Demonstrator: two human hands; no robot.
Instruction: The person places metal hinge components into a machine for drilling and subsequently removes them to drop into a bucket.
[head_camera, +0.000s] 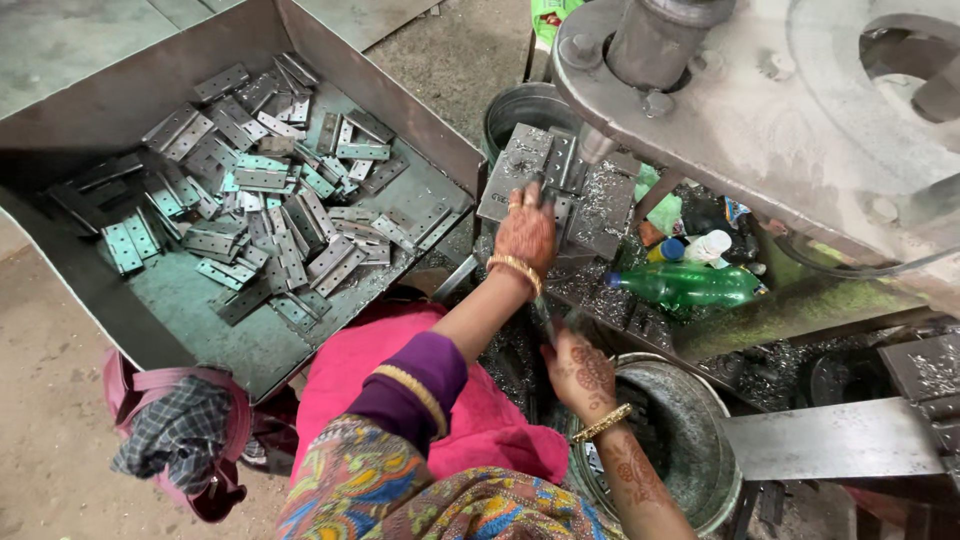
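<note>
My left hand (527, 232) reaches forward and lies flat, fingers together, on the die block (560, 190) under the press (760, 90). A hinge plate (550, 205) sits just under my fingertips, but I cannot tell whether I am pinching it or only pressing on it. The block is grey steel, built of flat slabs with a slot between them, and it is sprinkled with bright metal shavings.

My right hand (582, 370) hangs lower, above the rim of a round metal bucket (700, 440). Its fingers are curled around a thin dark piece (545, 320) that points up from my thumb; it is blurred, so I cannot say what it is.

To my left stands a big sheet-metal bin (120, 100) with sloping walls. On its floor lies a loose heap of hinges (270, 200): small, flat grey rectangles with punched holes, some greenish, lying crisscross over one another.

A green bottle (690, 283) lies on its side to the right of the block. A second bucket (525, 105) stands behind the block, and a pink bag (185, 440) with a checked cloth rests on the floor beside the bin.
</note>
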